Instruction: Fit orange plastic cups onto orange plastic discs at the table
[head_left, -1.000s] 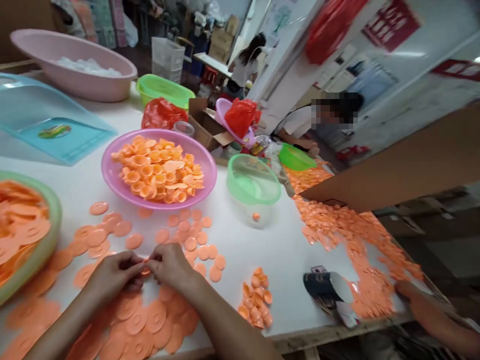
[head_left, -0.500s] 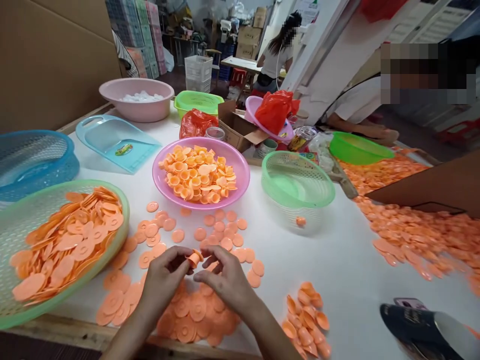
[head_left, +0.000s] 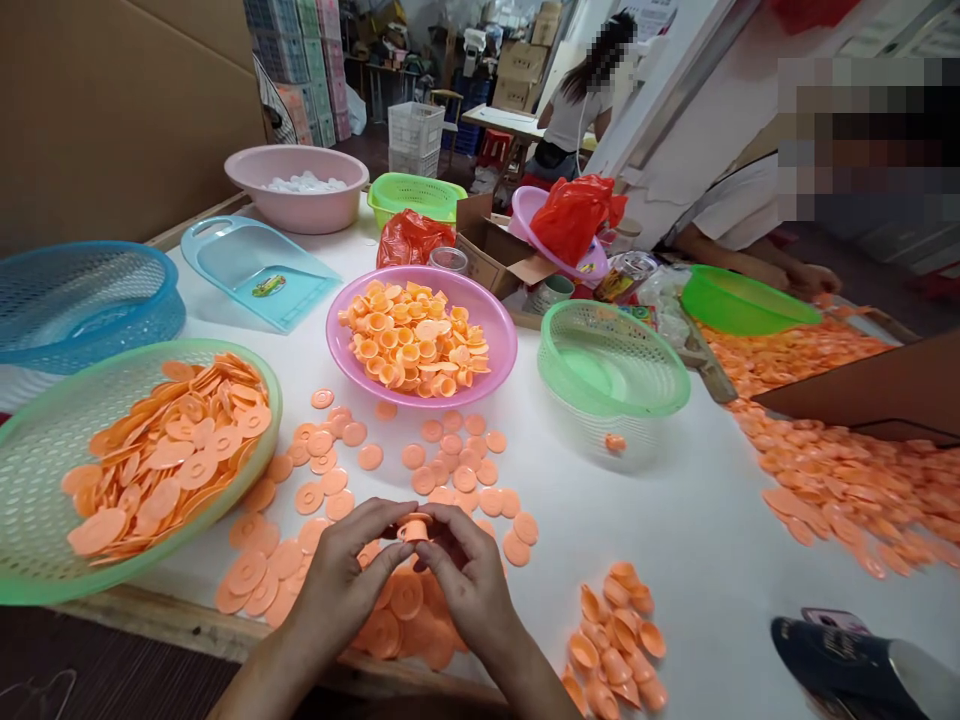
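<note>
My left hand [head_left: 341, 580] and my right hand [head_left: 469, 585] meet above the white table [head_left: 675, 530], with their fingertips pinching a small orange rubber cup [head_left: 414, 528] between them. Flat orange rubber discs [head_left: 322, 497] with raised centres lie scattered around and under my hands. A loose heap of curled orange cups [head_left: 611, 635] sits to my right. A pink basin [head_left: 499, 350] holds many orange cups, and a pale green basket [head_left: 271, 400] on my left holds flat discs.
A blue basket [head_left: 90, 300], clear blue scoop [head_left: 259, 270], pink basin of white items [head_left: 296, 185] and green mesh basket [head_left: 611, 375] stand around the table. Orange pieces [head_left: 840, 480] spread along the right. A co-worker's hand [head_left: 810, 280] reaches there. A dark object [head_left: 825, 650] sits at lower right.
The view has swung left since the oldest frame. My hands have closed around the orange cup, which now stands more upright between my fingertips.
</note>
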